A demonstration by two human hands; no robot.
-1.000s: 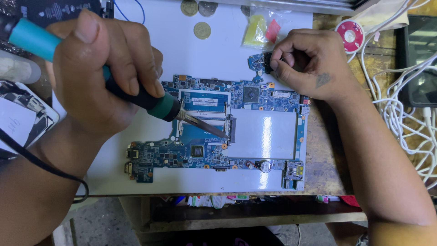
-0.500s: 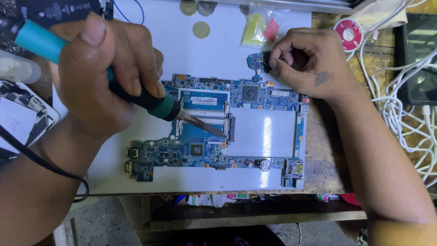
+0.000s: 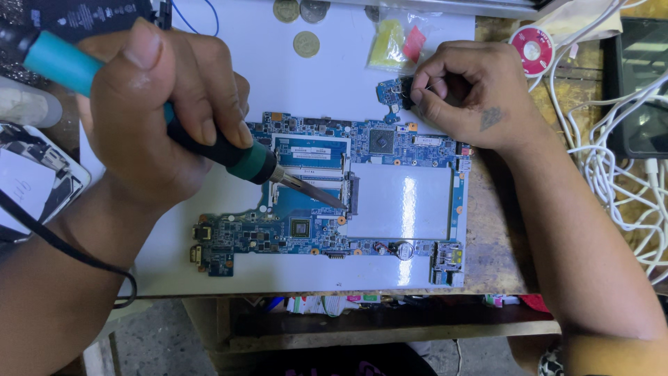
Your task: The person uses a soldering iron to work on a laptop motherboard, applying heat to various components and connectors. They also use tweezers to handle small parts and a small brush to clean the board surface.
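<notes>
wooden desk [image 3: 494, 230], worn, with a white sheet [image 3: 348, 76] laid over it as work surface. blue laptop circuit board [image 3: 376, 150] lies flat on the sheet, long axis left to right, with a large rectangular cutout at its right-centre.

left hand [image 3: 156, 115]: fingers wrapped fully closed around a soldering iron [image 3: 209, 143], teal and black handle. iron's long axis runs from far left down toward near right; tip rests at the metal slot connector [image 3: 351, 195] near board centre, appears to touch but contact cannot be confirmed. left hand is the nearer one to that connector.

right hand [image 3: 473, 94]: at far edge of board, fingertips pinched shut on a small blue daughter board [image 3: 393, 94] with a dark part, just beyond the main board's far edge.

containers: small clear plastic bag [image 3: 400, 45] at far side, holding a yellow piece and a red piece. three coins [image 3: 306, 44] loose on the sheet, far centre. red solder-wick spool [image 3: 532, 50] and tangled white cables [image 3: 612, 174] to the right.
</notes>
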